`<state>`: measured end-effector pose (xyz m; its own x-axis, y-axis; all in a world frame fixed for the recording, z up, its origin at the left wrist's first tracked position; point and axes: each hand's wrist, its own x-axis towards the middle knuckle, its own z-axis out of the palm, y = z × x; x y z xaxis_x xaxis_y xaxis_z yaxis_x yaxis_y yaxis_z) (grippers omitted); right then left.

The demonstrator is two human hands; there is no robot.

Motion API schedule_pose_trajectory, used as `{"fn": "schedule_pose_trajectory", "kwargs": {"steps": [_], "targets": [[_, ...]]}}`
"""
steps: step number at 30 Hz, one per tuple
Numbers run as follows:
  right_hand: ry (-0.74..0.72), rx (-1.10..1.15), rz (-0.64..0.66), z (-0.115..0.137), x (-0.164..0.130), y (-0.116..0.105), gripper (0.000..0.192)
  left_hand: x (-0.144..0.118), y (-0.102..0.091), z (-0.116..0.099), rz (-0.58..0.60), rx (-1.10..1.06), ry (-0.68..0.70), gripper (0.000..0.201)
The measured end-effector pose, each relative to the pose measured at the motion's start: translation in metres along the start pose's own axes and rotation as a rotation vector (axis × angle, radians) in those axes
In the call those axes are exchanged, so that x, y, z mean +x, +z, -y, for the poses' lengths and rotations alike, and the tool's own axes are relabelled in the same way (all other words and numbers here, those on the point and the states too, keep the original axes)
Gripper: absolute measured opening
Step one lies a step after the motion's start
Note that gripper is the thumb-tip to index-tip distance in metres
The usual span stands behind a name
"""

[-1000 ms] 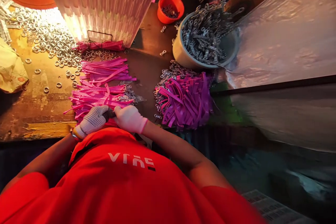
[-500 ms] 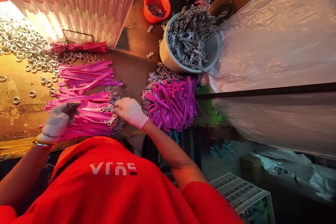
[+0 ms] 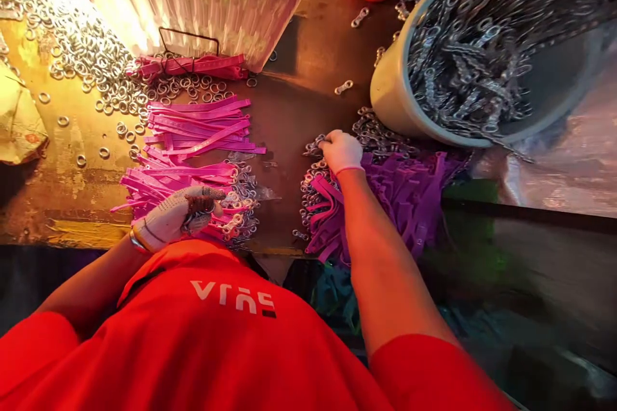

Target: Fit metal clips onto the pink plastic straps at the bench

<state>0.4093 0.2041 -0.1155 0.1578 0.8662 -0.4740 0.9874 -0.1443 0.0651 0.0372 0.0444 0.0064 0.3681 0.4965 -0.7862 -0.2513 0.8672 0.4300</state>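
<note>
Here, right hand (image 3: pixel 341 151): white-gloved, fingers pinched on a small metal clasp (image 3: pixel 315 143) at the far edge of the purple strap heap (image 3: pixel 400 196).
Left hand (image 3: pixel 174 218): knit-gloved, fingers curled, resting on the pink strap pile (image 3: pixel 193 170), left of the purple heap.
Grey tub of metal clasps (image 3: pixel 393 93): beyond the purple heap on the brown tabletop (image 3: pixel 299 103).

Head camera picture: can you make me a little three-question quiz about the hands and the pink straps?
1. True or false: the right hand rests on the purple strap pile.
2. Which hand lies on the pink straps: A left hand, B right hand?
3. Fill in: the grey tub holds metal ____.

Key: 1 true, at the pile's far edge among its metal rings. 2 A. 3 clasps.
</note>
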Motion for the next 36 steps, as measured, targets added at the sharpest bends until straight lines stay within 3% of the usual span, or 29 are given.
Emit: {"fn": "schedule_pose_trajectory", "kwargs": {"steps": [4, 8, 16, 22, 28, 32, 36], "targets": [[-0.101, -0.068, -0.012, 0.03, -0.021, 0.015, 0.031, -0.003, 0.007, -0.002, 0.027, 0.193, 0.031, 0.032], [-0.168, -0.188, -0.053, 0.045, -0.043, 0.027, 0.031, -0.005, 0.007, 0.006, -0.038, 0.34, 0.141, 0.036], [-0.308, -0.218, -0.098, 0.043, -0.079, 0.036, 0.031, -0.019, 0.003, 0.038, -0.034, 0.252, 0.163, 0.04], [-0.325, -0.203, -0.065, 0.047, -0.107, 0.056, 0.042, -0.031, 0.011, 0.052, 0.047, 0.197, 0.166, 0.037], [-0.345, -0.196, -0.063, 0.055, -0.121, 0.073, 0.039, -0.03, 0.009, 0.066, 0.082, 0.203, 0.176, 0.041], [-0.366, -0.1, -0.12, 0.062, -0.124, 0.085, 0.041, -0.033, 0.007, 0.067, 0.096, 0.194, 0.182, 0.04], [-0.346, 0.161, -0.164, 0.067, -0.127, 0.102, 0.044, -0.035, 0.006, 0.066, 0.079, 0.192, 0.168, 0.04]]}}
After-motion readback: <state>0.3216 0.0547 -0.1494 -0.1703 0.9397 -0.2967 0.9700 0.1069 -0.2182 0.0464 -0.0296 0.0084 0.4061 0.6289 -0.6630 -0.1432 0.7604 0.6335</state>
